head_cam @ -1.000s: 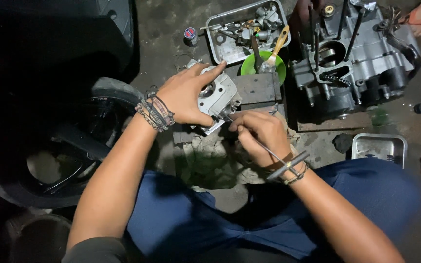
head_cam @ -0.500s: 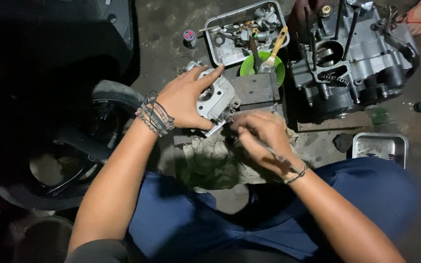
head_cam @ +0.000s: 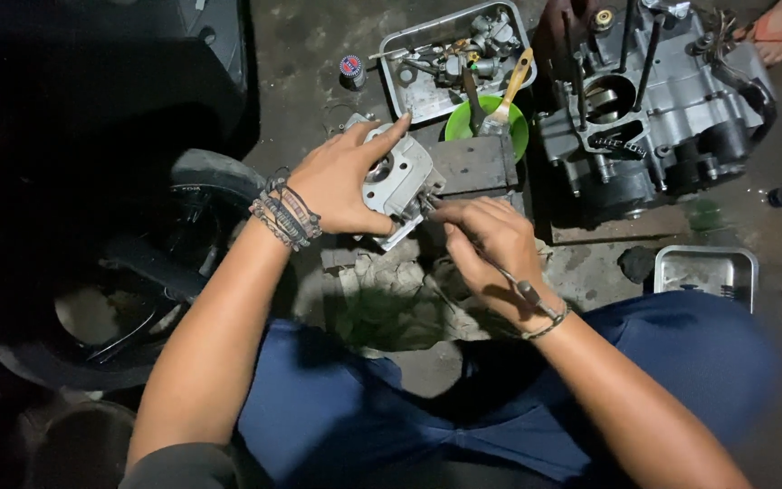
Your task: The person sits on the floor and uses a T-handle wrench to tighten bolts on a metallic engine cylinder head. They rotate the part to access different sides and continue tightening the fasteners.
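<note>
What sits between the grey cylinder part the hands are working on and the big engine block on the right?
In the head view, a dark metal block lies between the cylinder part and the engine block, with a green bowl just behind it.

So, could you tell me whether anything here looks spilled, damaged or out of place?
Only a greenish patch on the floor beside the engine block, which looks like a spill. The left hand and right hand hold the cylinder part without visible trouble.

Left hand [head_cam: 341,186]: bare, arm uncovered, dark grey sleeve edge near the shoulder at 7 o'clock | left wrist: stack of braided and beaded bracelets [head_cam: 284,214], mixed dark, pale and reddish strands | right hand [head_cam: 491,249]: bare, arm uncovered | right wrist: thin dark cord bracelet [head_cam: 549,323] | legs: blue trousers [head_cam: 337,407] across 6 o'clock
</note>
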